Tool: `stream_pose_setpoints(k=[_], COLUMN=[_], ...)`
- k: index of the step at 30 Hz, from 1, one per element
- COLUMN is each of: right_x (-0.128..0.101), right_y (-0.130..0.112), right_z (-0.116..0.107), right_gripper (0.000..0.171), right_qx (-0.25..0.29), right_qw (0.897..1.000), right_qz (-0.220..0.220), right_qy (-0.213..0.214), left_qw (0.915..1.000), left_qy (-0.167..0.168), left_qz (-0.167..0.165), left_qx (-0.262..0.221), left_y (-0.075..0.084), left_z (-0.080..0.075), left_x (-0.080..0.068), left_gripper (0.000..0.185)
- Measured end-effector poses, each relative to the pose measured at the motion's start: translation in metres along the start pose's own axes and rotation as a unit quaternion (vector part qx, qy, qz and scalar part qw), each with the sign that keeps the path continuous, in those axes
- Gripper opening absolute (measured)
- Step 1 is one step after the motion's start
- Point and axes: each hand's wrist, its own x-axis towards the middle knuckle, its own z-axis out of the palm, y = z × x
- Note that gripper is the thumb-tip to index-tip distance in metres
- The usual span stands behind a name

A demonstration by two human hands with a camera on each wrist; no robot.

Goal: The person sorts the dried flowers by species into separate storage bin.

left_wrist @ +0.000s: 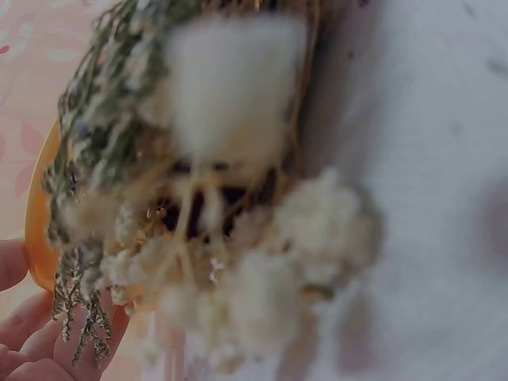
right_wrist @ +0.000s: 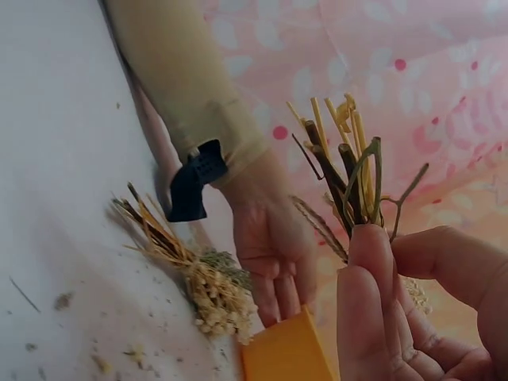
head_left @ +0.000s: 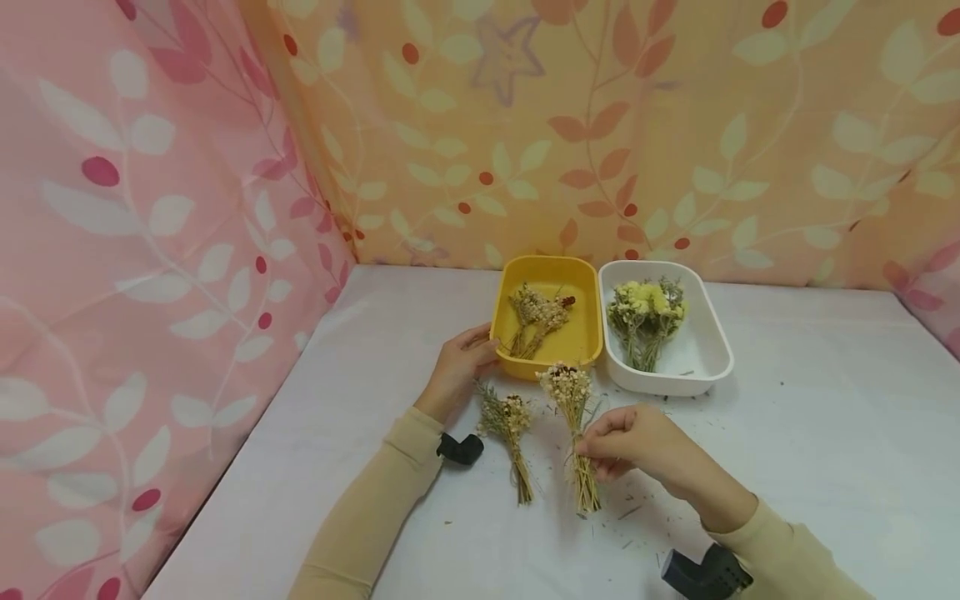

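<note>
My right hand [head_left: 637,442] pinches the tied stems of a small bunch of cream dried flowers [head_left: 566,387] between thumb and fingers. Its cut stem ends [right_wrist: 349,159] stick up past the fingertips in the right wrist view. My left hand [head_left: 461,362] touches the near left side of a yellow tray [head_left: 547,367], its fingers fairly straight along the wall. Between the hands, a second dried bunch [head_left: 510,421] with grey-green sprigs lies on the table. Blurred cream blossoms [left_wrist: 270,294] fill much of the left wrist view.
Dried bunches [head_left: 540,312] lie inside the yellow tray. Beside it stands a white tray [head_left: 712,358] holding yellow-flowered bunches [head_left: 645,312]. Plant scraps [head_left: 630,511] are scattered on the white tabletop [head_left: 825,417]. Patterned cloth [head_left: 675,125] hangs behind and at the left.
</note>
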Motion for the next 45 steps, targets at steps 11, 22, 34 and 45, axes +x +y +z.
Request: stream_pose_setpoints(k=[11,22,34,45], right_x=[0.014,0.047,0.095,0.142], right_y=[-0.033,-0.052,-0.056,-0.048], right_z=[-0.019,-0.036,-0.049,-0.053], right_gripper=[0.024,0.024,0.035,0.034], right_qx=[-0.022,-0.029,-0.019,0.004], right_qw=[0.999,0.997,0.995,0.994], right_qz=[-0.033,-0.013,-0.017,-0.007], right_qy=[0.027,0.072,0.098,0.106], left_qw=[1.0000,1.0000,0.9999,0.9999], left_qy=[0.005,-0.006,-0.012,-0.015], left_qz=[-0.002,0.002,-0.001,-0.002], left_qx=[0.000,-0.006,-0.007,-0.006], left_y=[0.000,0.001,0.000,0.000], left_z=[0.001,0.001,0.000,0.000], left_x=[0.000,-0.002,-0.002,-0.003], left_gripper=[0.050,0.052,0.053,0.054])
